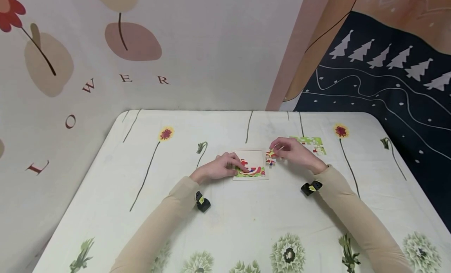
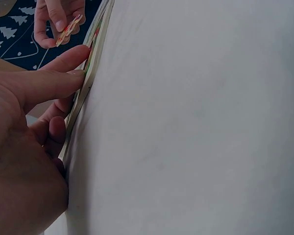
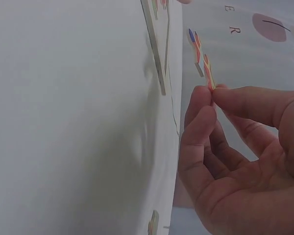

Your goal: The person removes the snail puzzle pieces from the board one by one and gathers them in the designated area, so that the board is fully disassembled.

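A square jigsaw puzzle tray (image 1: 254,157) lies on the table, with assembled red, green and blue pieces (image 1: 260,172) along its near side and bare board behind them. My left hand (image 1: 222,166) rests at the tray's left side, its index finger reaching over the assembled pieces. In the left wrist view, the thumb and extended fingers of the left hand (image 2: 24,107) touch the tray's edge. Just right of the tray, my right hand (image 1: 295,152) pinches jigsaw pieces (image 1: 270,157). These show in the right wrist view as two linked jigsaw pieces (image 3: 198,51), raised above the table.
Behind the right hand lie more green jigsaw pieces (image 1: 311,141), partly hidden by it. A white cloth with printed flowers covers the table (image 1: 225,226). Each wrist carries a small black camera (image 1: 203,202). A patterned wall (image 1: 218,69) rises behind the table.
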The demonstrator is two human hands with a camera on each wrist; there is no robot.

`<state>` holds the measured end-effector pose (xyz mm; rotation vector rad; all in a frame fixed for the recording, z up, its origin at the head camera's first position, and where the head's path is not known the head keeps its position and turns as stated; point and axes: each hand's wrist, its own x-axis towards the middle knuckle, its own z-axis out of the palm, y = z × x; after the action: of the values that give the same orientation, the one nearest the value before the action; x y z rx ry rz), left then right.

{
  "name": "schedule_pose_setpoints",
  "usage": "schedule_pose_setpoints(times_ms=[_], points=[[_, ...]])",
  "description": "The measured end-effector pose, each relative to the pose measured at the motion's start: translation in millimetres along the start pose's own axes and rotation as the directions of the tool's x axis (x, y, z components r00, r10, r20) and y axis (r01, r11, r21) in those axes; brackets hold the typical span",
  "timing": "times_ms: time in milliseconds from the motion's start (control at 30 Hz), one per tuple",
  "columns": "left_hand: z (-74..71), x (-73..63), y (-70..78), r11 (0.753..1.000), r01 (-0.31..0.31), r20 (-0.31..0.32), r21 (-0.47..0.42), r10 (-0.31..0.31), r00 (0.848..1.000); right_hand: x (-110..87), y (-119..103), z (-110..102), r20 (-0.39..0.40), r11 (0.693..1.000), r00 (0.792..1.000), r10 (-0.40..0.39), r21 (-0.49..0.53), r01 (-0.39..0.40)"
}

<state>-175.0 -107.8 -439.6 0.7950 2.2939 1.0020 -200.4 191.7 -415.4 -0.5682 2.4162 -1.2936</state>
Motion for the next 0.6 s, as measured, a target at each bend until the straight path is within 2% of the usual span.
schedule_pose_setpoints(times_ms=[300,600], points=[[-0.2,-0.1,-1.1,1.000,-0.012,-0.004,-0.004,0.012,1.000,-11.2,5,-13,-0.030,0.998,0.999,0.043,-0.034,-0.044],[0.6,0.3,-2.7,1.000,-0.007,-0.011,0.005,0.007,1.000,-22.7,8,-28,-0.065,0.996,0.997,0.046,-0.076,-0.051]])
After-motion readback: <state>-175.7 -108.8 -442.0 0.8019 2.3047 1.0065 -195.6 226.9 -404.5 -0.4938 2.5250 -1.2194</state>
